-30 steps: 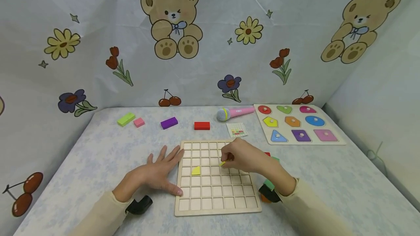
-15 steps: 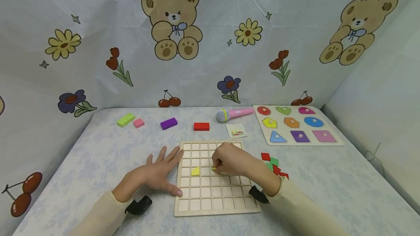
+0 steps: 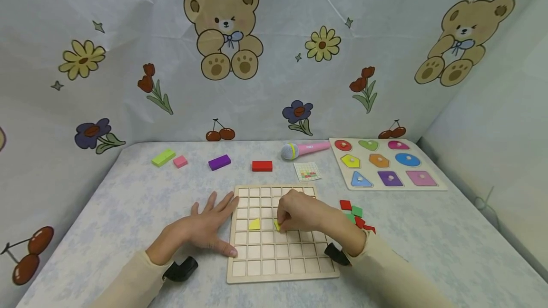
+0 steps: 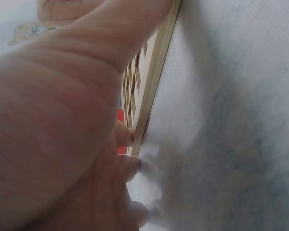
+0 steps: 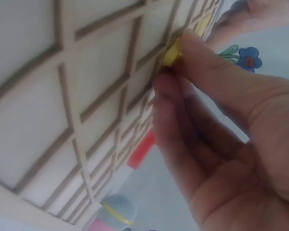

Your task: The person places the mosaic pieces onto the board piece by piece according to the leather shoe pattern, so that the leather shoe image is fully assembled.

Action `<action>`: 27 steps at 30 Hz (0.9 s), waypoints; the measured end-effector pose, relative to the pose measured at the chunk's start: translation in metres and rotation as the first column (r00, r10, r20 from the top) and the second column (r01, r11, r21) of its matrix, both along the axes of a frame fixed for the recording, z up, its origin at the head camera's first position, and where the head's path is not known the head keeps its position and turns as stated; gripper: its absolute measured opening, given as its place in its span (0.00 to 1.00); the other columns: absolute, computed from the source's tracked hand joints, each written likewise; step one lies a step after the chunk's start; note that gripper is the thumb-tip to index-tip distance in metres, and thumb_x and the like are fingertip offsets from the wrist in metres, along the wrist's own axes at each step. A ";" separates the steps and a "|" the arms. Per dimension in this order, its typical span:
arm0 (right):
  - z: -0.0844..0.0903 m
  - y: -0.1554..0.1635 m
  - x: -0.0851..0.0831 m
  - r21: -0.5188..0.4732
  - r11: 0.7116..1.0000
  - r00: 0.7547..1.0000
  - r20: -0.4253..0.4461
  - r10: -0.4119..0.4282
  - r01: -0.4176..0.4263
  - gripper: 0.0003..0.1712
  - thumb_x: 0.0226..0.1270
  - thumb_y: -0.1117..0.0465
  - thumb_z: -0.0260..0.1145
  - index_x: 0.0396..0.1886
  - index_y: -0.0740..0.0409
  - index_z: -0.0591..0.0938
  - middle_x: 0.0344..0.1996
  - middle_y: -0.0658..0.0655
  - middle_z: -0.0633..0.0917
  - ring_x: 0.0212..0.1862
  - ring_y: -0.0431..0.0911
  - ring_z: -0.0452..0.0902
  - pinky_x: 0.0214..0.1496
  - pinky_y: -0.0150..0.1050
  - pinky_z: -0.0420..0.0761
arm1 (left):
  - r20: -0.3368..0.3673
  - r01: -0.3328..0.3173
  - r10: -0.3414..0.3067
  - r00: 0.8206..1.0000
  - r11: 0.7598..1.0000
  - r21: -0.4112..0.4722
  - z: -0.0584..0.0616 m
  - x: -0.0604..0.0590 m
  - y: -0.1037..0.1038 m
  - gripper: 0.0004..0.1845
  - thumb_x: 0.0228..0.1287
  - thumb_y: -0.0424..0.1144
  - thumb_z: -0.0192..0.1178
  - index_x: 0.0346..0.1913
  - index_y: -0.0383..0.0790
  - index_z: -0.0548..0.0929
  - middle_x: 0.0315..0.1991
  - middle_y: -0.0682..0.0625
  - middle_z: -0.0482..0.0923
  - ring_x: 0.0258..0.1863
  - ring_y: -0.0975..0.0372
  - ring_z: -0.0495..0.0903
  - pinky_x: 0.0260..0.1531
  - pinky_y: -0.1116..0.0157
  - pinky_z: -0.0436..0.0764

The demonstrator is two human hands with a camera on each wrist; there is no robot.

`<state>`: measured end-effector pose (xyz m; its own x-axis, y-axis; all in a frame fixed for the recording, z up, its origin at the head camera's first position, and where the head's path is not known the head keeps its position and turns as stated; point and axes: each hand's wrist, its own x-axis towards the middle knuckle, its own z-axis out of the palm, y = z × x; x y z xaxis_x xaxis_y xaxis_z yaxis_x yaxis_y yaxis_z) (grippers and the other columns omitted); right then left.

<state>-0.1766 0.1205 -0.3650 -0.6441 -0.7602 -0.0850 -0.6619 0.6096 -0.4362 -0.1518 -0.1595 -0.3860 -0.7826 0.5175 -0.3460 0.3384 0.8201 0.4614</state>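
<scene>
A wooden grid board [image 3: 282,266] lies on the table in front of me, divided into square cells. My left hand [image 3: 210,228] rests with spread fingers along the board's left edge, thumb and fingertips at the frame. Between thumb and fingers, my right hand [image 3: 299,213] pinches a small yellow tile [image 5: 173,54] right at a cell near the board's middle; in the head view only a corner of it shows. Another yellow tile [image 3: 254,224], with one corner cut off, lies in a cell to the left. The left wrist view shows mostly palm and the board's side [image 4: 154,77].
Red and green tiles [image 3: 357,211] lie right of the board, partly behind my right forearm. Behind it are a red block [image 3: 262,166], a purple block [image 3: 220,162], a pattern card [image 3: 307,171], a toy microphone [image 3: 306,149] and a shape puzzle [image 3: 385,187].
My right hand has moved left and slightly down over the board with the yellow tile, uncovering the red and green tiles. My left hand has stayed in place.
</scene>
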 end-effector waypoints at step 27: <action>-0.001 0.025 -0.011 0.030 0.996 0.996 0.009 -0.088 0.088 0.09 0.61 0.52 0.76 0.35 0.49 0.85 0.33 0.45 0.83 0.38 0.42 0.79 0.41 0.33 0.78 | -0.009 -0.009 0.009 1.000 1.000 0.007 -0.002 -0.002 -0.002 0.70 0.46 0.69 0.73 0.82 0.42 0.42 0.83 0.44 0.32 0.78 0.36 0.28 0.63 0.23 0.34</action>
<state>-0.1871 0.1456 -0.3655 -0.7075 -0.6975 -0.1138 -0.6006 0.6783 -0.4233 -0.1535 -0.1611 -0.3881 -0.7905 0.5127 -0.3350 0.3350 0.8199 0.4643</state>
